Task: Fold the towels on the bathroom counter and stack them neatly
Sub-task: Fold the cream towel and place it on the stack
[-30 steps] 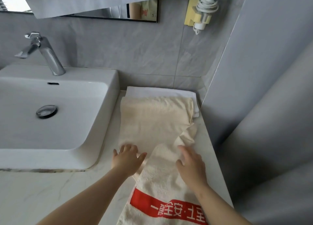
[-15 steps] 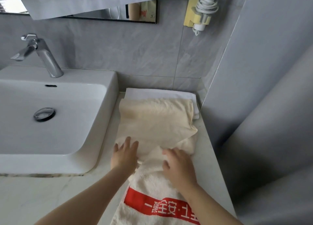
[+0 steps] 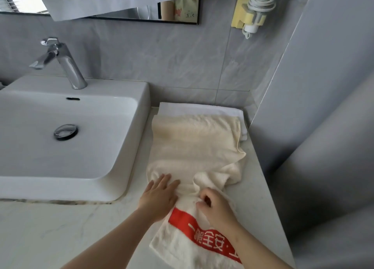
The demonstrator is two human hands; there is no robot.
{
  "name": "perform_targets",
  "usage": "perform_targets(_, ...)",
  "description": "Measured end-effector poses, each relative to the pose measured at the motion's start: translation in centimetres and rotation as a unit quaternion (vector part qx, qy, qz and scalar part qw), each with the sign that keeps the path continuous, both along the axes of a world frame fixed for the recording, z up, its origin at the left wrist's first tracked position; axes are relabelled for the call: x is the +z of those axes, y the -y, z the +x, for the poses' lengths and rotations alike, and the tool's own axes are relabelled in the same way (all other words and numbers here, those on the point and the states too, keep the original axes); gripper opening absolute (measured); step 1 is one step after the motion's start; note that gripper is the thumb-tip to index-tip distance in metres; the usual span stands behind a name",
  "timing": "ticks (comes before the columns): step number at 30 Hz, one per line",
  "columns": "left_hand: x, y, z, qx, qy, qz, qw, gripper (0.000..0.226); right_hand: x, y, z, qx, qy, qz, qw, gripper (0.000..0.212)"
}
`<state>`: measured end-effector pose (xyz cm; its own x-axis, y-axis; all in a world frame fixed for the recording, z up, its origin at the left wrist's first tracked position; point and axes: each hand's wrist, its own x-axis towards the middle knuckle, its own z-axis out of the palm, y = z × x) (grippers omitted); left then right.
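Note:
A cream towel with a red printed band lies lengthwise on the counter to the right of the sink. Its far end rests on a folded white towel against the back wall. Around its middle the cloth is bunched into a ridge. My left hand lies flat on the towel's left side with fingers straight. My right hand is curled and pinches the cloth just below the bunched ridge, above the red band.
A white basin with a chrome tap fills the left. A grey wall bounds the counter's right edge. A hair dryer in a yellow holder hangs above; a mirror sits on the back wall.
Both hands have drawn back towards me along the towel. The right hand went from flat to pinching the cloth, and the middle of the towel has bunched up.

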<state>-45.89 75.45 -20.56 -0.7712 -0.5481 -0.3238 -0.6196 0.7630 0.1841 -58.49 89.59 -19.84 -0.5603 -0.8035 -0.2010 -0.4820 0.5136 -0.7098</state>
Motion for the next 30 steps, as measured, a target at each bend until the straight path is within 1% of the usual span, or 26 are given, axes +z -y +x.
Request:
perform_targets(2, -0.2, 0.1, 0.1, -0.001, 0.001, -0.006, 1.000, 0.052, 0.5, -0.4, -0.3, -0.087, 0.087, -0.026, 0.992, 0.017)
perform_targets(3, -0.2, 0.1, 0.1, 0.000, 0.002, -0.009, 1.000, 0.052, 0.8, -0.6, -0.5, -0.119, 0.115, -0.036, 0.986, 0.016)
perform_targets(5, -0.2, 0.1, 0.1, 0.000, 0.001, -0.014, 1.000, 0.051, 1.4, -1.1, -0.8, -0.177, 0.144, -0.067, 0.971, 0.013)
perform_targets(8, -0.4, 0.2, 0.3, 0.001, -0.009, -0.023, 1.000, 0.050, 2.3, -2.5, -1.4, -0.277, 0.128, -0.133, 0.943, 0.008)
perform_targets(10, -0.6, 0.5, 0.5, 0.005, -0.013, -0.026, 1.000, 0.049, 2.5, -3.8, -2.0, -0.366, 0.112, -0.155, 0.911, 0.007)
perform_targets(11, -0.6, 0.6, 0.5, 0.006, -0.015, -0.029, 0.999, 0.050, 2.3, -4.5, -2.4, -0.402, 0.099, -0.147, 0.898, 0.008)
perform_targets(13, -0.7, 1.0, 0.7, 0.008, -0.016, -0.036, 0.999, 0.053, 1.6, -5.7, -3.0, -0.439, 0.060, -0.095, 0.892, 0.022)
perform_targets(15, -0.8, 1.6, 0.8, 0.022, -0.023, -0.026, 0.999, 0.048, 0.7, -6.6, -3.2, -0.430, 0.003, -0.034, 0.902, 0.040)
perform_targets(17, -0.7, 2.2, 0.8, 0.043, -0.035, -0.003, 0.998, 0.047, 0.4, -6.6, -2.8, -0.405, -0.083, 0.013, 0.910, 0.047)
perform_targets(18, -0.5, 2.3, 0.6, 0.052, -0.042, 0.002, 0.998, 0.047, 0.6, -6.4, -2.5, -0.381, -0.138, 0.002, 0.914, 0.045)
perform_targets(19, -0.5, 2.1, 0.5, 0.062, -0.050, -0.001, 0.997, 0.048, 0.9, -6.1, -2.2, -0.341, -0.200, -0.036, 0.918, 0.039)
perform_targets(21, -0.2, 0.8, 0.0, 0.080, -0.098, -0.019, 0.992, 0.053, 1.5, -5.3, -1.4, -0.222, -0.311, -0.130, 0.915, 0.019)
perform_targets(22, 0.0, -0.2, -0.2, 0.084, -0.131, -0.017, 0.988, 0.056, 2.0, -4.8, -1.0, -0.153, -0.328, -0.149, 0.920, 0.014)
perform_targets(23, 0.0, -1.3, -0.2, 0.077, -0.162, -0.010, 0.984, 0.055, 2.3, -4.4, -0.7, -0.086, -0.305, -0.135, 0.939, 0.016)
perform_targets(24, -0.3, -2.5, -0.1, 0.051, -0.193, -0.010, 0.980, 0.050, 2.6, -4.0, -0.3, -0.039, -0.259, -0.083, 0.962, 0.020)
perform_targets(25, -0.7, -3.5, 0.1, 0.021, -0.211, -0.016, 0.977, 0.042, 2.5, -3.7, 0.0, -0.008, -0.207, -0.013, 0.978, 0.028)
perform_targets(26, -1.0, -4.3, 0.5, -0.003, -0.211, -0.007, 0.977, 0.036, 2.1, -3.6, 0.2, -0.002, -0.185, 0.064, 0.981, 0.043)
perform_targets(27, -1.4, -4.6, 0.9, -0.015, -0.193, 0.003, 0.981, 0.034, 1.6, -3.6, 0.3, -0.004, -0.183, 0.125, 0.975, 0.056)
perform_targets(28, -1.6, -4.6, 1.3, -0.027, -0.156, 0.008, 0.987, 0.035, 1.1, -3.6, 0.5, -0.009, -0.195, 0.168, 0.966, 0.061)
perform_targets(29, -1.8, -4.3, 1.6, -0.030, -0.124, 0.000, 0.992, 0.040, 0.7, -3.7, 0.6, -0.019, -0.210, 0.182, 0.960, 0.059)
perform_targets(30, -1.8, -3.9, 1.9, -0.026, -0.097, -0.012, 0.995, 0.048, 0.5, -3.7, 0.7, -0.040, -0.221, 0.175, 0.959, 0.050)
